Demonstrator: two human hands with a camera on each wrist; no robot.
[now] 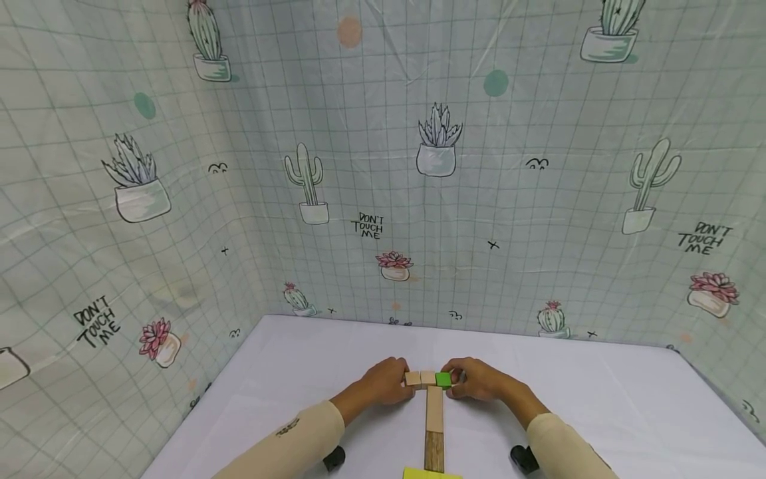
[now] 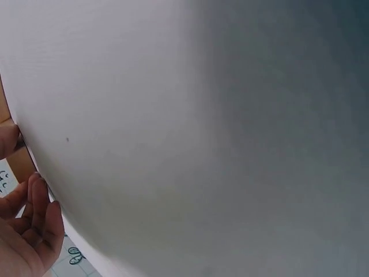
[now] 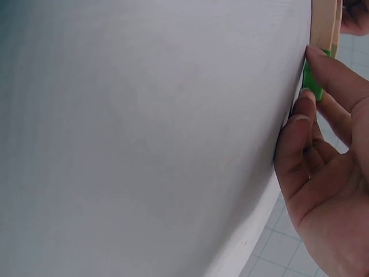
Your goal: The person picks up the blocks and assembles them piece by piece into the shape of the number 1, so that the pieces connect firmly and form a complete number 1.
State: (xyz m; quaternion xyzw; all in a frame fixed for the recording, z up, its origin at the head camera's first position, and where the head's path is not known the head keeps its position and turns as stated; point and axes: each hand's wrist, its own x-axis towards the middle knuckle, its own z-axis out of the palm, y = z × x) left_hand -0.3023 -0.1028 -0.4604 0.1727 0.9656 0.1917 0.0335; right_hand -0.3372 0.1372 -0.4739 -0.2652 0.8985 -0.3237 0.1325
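A short row of three blocks lies across the table: two light wooden blocks, the left one (image 1: 413, 379) and the middle one (image 1: 427, 378), then a green block (image 1: 443, 379). My left hand (image 1: 387, 382) grips the left wooden block at its outer end. With thumb and fingertips, my right hand (image 1: 477, 379) pinches the green block from the right; the right wrist view shows the thumb along the green block (image 3: 315, 84). Below the row, a long light wooden block (image 1: 435, 409) runs toward me, meeting a darker wood-grain block (image 1: 434, 451).
A yellow piece (image 1: 431, 474) sits at the bottom edge, partly cut off. The white table (image 1: 335, 346) ends at a hanging cloth (image 1: 479, 199) printed with cacti. Dark objects (image 1: 334, 458) show beside each forearm.
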